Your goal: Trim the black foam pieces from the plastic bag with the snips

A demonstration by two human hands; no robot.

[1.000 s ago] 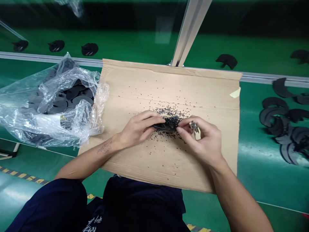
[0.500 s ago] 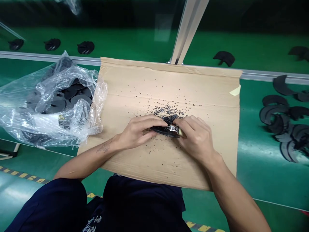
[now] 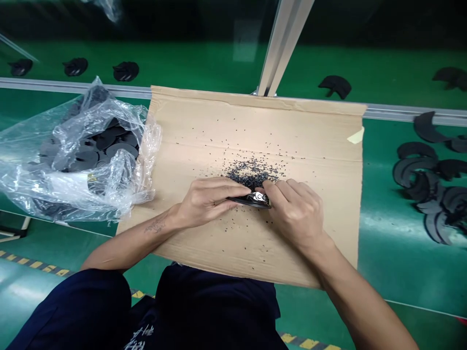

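Note:
My left hand (image 3: 207,199) is closed on a flat black curved part (image 3: 241,200), holding it low over a brown cardboard sheet (image 3: 314,146). My right hand (image 3: 295,211) is closed around a small metal cutting tool (image 3: 259,197), whose shiny head meets the part's right end. Just beyond the fingers lies a heap of tiny black trimmings (image 3: 251,171), and more specks are scattered across the cardboard.
A clear plastic bag (image 3: 73,155) of black parts lies left of the cardboard. Loose black curved parts (image 3: 426,170) are piled on the green surface at right. More parts (image 3: 126,71) sit beyond a metal rail (image 3: 401,115). A slanted metal post (image 3: 282,43) rises behind the cardboard.
My right hand turned over and closed down onto the part; the tool, shown upright in the fingers a second ago, now sits against the part's end. The left hand barely moved.

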